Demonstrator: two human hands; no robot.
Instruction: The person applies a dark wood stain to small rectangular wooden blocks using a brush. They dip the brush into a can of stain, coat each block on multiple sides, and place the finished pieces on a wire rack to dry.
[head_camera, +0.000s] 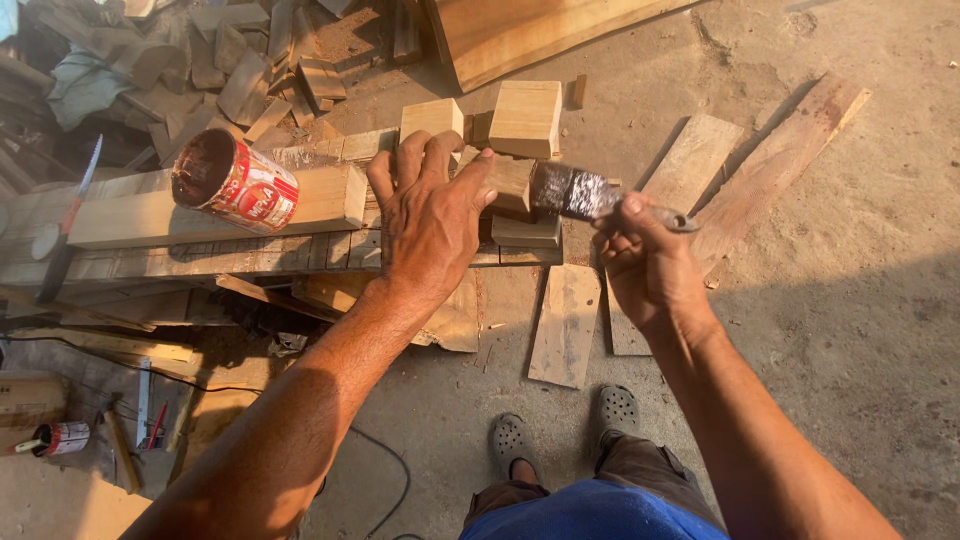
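Your blue shirt fills the bottom edge, with dark trousers and two grey perforated clogs on the dusty concrete floor just beyond; both your forearms reach up from there toward a low stack of timber. Your left hand lies palm down, fingers spread and curled over the near end of a small wooden block, thumb tip pressed to its upper edge, pinning it on the stack; your right hand is closed around the handle of a paintbrush, whose wide dark, wet-looking bristles touch the right end of that same block. Two paler square blocks sit just behind it, one beside the other; another flat offcut lies under it.

To the left, an open red tin lies tilted on a long pale beam, its inside coated dark brown, probably stain, though the shade makes that hard to judge; a saw blade leans across the boards at the far left. Loose planks fan out on the floor to the right of the brush; a short board rests near your feet; a heap of scrap wood crowds the upper left corner.
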